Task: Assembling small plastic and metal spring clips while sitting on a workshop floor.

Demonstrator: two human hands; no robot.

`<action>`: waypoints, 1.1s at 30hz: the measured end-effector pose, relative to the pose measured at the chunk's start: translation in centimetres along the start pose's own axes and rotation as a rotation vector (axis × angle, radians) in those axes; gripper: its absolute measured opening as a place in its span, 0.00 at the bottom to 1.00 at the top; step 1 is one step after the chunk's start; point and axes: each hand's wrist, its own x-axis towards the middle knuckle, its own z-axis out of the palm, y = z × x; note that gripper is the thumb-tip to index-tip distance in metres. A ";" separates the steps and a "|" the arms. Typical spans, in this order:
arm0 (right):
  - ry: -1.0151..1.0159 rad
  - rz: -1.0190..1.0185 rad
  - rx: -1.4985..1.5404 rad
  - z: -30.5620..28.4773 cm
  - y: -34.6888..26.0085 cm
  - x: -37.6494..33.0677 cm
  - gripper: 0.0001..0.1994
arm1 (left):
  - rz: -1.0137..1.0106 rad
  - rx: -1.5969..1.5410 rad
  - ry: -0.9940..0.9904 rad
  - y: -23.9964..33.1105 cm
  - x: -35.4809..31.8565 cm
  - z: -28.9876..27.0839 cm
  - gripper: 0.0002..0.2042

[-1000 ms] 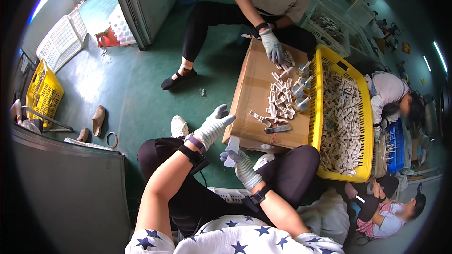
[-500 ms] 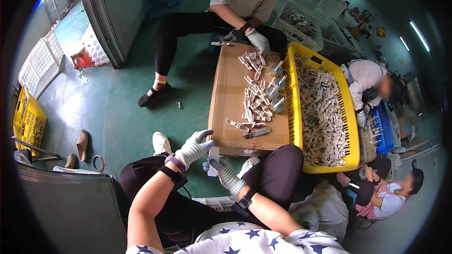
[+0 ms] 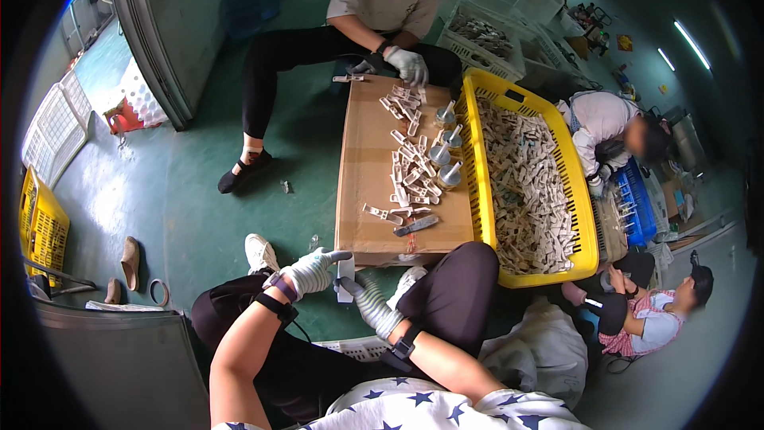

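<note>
My right hand (image 3: 374,304), in a striped grey-white glove, pinches a small flat white piece (image 3: 344,280) in front of the box's near edge. Its exact kind does not show. Close beside the piece is my left hand (image 3: 309,272), in a matching glove; its forefinger stretches over the piece's top end. Whether the left hand touches the piece is hard to see. Beyond my hands stands a cardboard box (image 3: 362,183) bearing loose beige plastic clips (image 3: 412,167), a grey-handled utility knife (image 3: 416,225) and several clear cups with upright rods (image 3: 447,175).
A yellow crate (image 3: 585,231) heaped with clips stands right of the box. Opposite, a co-worker's gloved hand (image 3: 410,66) rests near the box's far edge. A white sack (image 3: 533,342) lies by my right knee. Two more people sit at right, near a blue basket (image 3: 633,203).
My left forefinger and thumb have come nearer the white piece, which stays in my right hand. The co-worker's hand has shifted slightly. The whole view has moved a little.
</note>
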 end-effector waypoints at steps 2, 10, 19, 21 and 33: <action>0.012 0.022 -0.075 -0.1 -0.2 -0.2 0.20 | 0.052 -0.005 0.018 -0.7 0.2 0.9 0.33; 0.048 -0.059 -0.026 0.5 0.4 -1.3 0.20 | 0.225 -0.018 0.081 -2.4 0.9 2.5 0.36; 0.056 0.028 -0.109 0.6 0.1 -1.8 0.18 | 0.175 0.020 0.125 -1.7 0.8 2.8 0.38; 0.084 -0.034 -0.087 0.9 0.6 -1.8 0.09 | 0.193 0.020 0.182 -1.8 0.9 3.2 0.38; 0.045 0.043 -0.152 0.2 1.0 -2.1 0.16 | 0.167 0.214 0.200 -1.1 0.1 2.9 0.36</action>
